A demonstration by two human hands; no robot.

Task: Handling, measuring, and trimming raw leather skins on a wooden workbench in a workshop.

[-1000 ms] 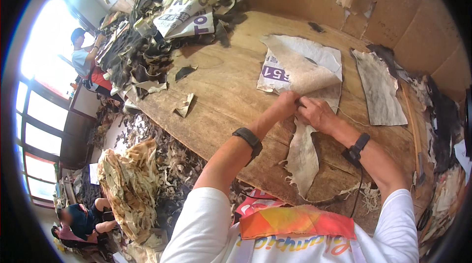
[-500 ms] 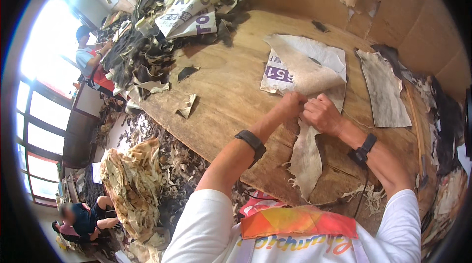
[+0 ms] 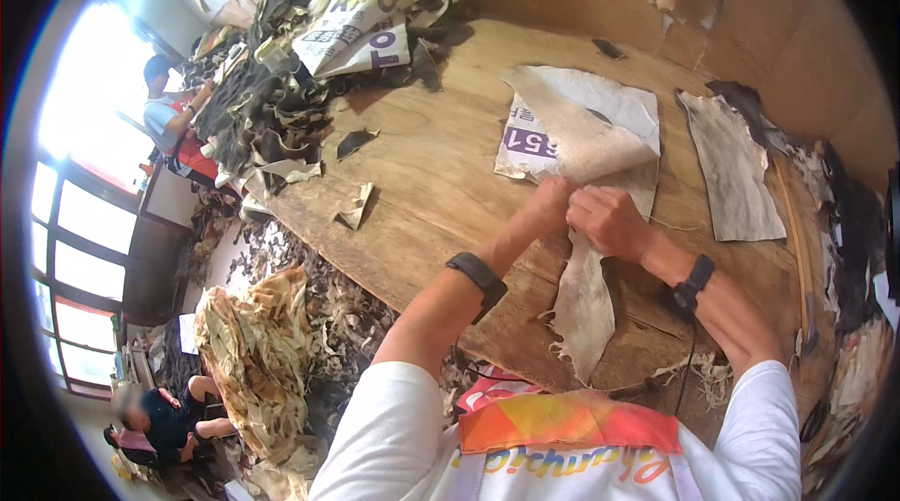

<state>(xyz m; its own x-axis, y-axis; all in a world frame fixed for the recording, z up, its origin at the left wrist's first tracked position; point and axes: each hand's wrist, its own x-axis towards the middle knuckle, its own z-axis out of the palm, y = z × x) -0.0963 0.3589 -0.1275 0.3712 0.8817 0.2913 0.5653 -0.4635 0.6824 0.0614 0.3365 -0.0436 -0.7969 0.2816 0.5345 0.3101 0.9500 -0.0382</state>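
My left hand (image 3: 553,201) and my right hand (image 3: 607,220) are closed side by side over the wooden board, fingers pinched on a pale piece of hide. Part of this hide (image 3: 583,309) hangs toward me below the hands, tapering to a ragged end. Just beyond my fingers lies a beige folded sheet (image 3: 586,140), perhaps the same hide, on a white printed sack piece (image 3: 614,93) with purple print. Whether the two parts join is hidden by my hands. A thin pale strand (image 3: 677,225) runs out to the right of my right hand.
A greyish hide piece (image 3: 736,168) lies at the right beside a wooden stick (image 3: 792,229). Dark scraps (image 3: 272,98) heap up at the far left, with another printed sack (image 3: 361,28) on top. Crumpled yellowish hides (image 3: 253,360) lie lower left. Two people (image 3: 178,121) work at the left.
Both hands stay closed together, with my right hand turned slightly and lowered a little. The hide has barely shifted. At lower left, the seated person's head has moved slightly.
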